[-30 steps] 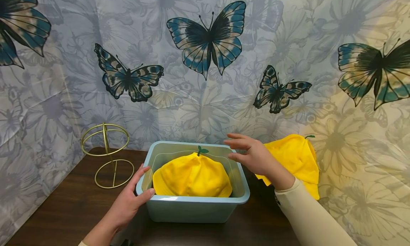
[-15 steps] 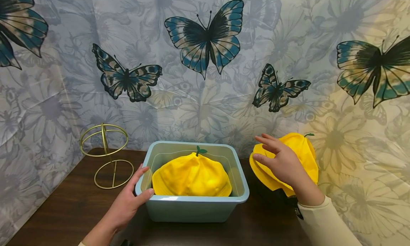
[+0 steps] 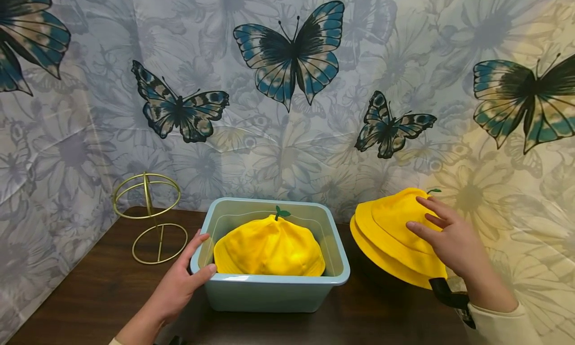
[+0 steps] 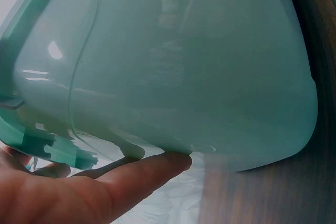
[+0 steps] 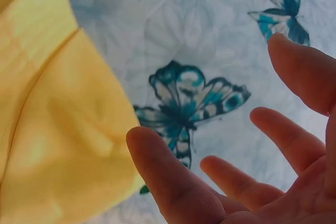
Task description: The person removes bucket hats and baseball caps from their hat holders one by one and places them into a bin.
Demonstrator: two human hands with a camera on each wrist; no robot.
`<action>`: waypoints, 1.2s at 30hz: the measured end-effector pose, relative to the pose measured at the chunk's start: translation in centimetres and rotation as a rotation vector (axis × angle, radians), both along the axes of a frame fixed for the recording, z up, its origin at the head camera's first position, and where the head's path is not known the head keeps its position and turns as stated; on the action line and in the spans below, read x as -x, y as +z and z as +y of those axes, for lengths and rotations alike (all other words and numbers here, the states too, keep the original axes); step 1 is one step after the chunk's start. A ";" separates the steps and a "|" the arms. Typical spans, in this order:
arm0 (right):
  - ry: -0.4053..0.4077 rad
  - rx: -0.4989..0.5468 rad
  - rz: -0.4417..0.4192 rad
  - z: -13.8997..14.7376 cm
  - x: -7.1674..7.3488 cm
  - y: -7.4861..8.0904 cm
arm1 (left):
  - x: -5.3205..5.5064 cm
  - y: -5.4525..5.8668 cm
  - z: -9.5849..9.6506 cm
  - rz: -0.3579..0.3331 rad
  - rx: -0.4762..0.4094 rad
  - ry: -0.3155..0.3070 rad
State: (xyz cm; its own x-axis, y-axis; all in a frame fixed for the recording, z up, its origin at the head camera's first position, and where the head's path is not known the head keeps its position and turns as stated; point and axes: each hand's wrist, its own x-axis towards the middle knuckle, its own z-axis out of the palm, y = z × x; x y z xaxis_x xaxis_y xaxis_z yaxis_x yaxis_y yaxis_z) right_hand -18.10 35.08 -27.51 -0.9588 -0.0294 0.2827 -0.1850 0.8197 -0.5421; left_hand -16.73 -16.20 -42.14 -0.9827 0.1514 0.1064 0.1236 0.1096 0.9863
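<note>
My left hand [image 3: 181, 280] grips the left rim of a pale blue-green plastic tub [image 3: 274, 279], thumb over the front corner. In the left wrist view, fingers [image 4: 152, 174] lie against the tub's outer wall [image 4: 210, 66]. A yellow hat [image 3: 269, 245] with a green leaf sprout on top sits inside the tub. To the right, yellow hats [image 3: 395, 235] stand stacked, two brims showing one above the other. My right hand [image 3: 458, 245] hovers at their right side with fingers spread. The right wrist view shows those fingers apart beside the yellow cloth [image 5: 63, 129], holding nothing.
A gold wire stand [image 3: 147, 195] with round hoops stands at the back left of the dark wooden table [image 3: 85, 280]. Behind everything hangs a butterfly-print cloth [image 3: 287, 155]. A black strap [image 3: 449, 296] shows at my right wrist.
My right hand has moved from above the tub's right rim to the right, across the stacked hats to their far side, uncovering their brims. The left hand stays on the tub.
</note>
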 end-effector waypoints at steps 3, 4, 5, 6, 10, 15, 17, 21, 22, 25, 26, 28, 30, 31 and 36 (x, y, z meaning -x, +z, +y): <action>-0.028 -0.028 0.005 1.0 -0.1 0.0 | 0.0 0.0 0.0 0.004 -0.003 -0.003; -0.035 -0.034 0.004 1.3 -0.1 0.1 | 0.0 0.0 0.0 0.004 -0.005 -0.003; -0.041 -0.040 0.005 1.6 0.0 0.1 | 0.0 0.0 0.0 0.004 -0.002 -0.002; -0.047 -0.046 0.006 1.9 0.0 0.1 | 0.0 0.0 0.1 0.003 0.001 -0.002; -0.069 -0.043 -0.015 3.0 0.4 0.1 | 0.0 -0.1 0.1 0.001 0.001 -0.001; -0.129 -0.054 -0.063 4.5 1.2 0.6 | 0.0 -0.1 0.2 0.014 -0.007 -0.002; -0.139 -0.071 -0.088 5.1 1.6 0.9 | 0.0 -0.1 0.2 0.016 -0.010 0.001; -0.123 -0.086 -0.109 5.9 2.4 1.4 | 0.0 -0.2 0.2 0.018 -0.013 0.003; -0.116 -0.096 -0.114 6.0 2.6 1.5 | 0.0 -0.2 0.2 0.018 -0.012 0.006; -0.102 -0.106 -0.132 6.3 3.3 1.6 | 0.0 -0.2 0.2 0.021 -0.008 0.006; -0.097 -0.109 -0.143 6.3 3.4 1.7 | 0.0 -0.2 0.1 0.022 -0.005 0.007; -0.081 -0.100 -0.169 6.4 3.8 1.8 | 0.0 -0.1 0.1 0.022 -0.003 0.005; -0.072 -0.099 -0.189 6.4 4.2 1.8 | 0.1 -0.2 0.1 0.020 -0.004 0.005; -0.068 -0.105 -0.197 6.4 4.4 1.8 | 0.1 -0.2 0.1 0.019 -0.003 0.005; -0.051 -0.160 -0.211 6.1 5.4 2.1 | 0.2 -0.2 0.1 0.018 -0.008 0.003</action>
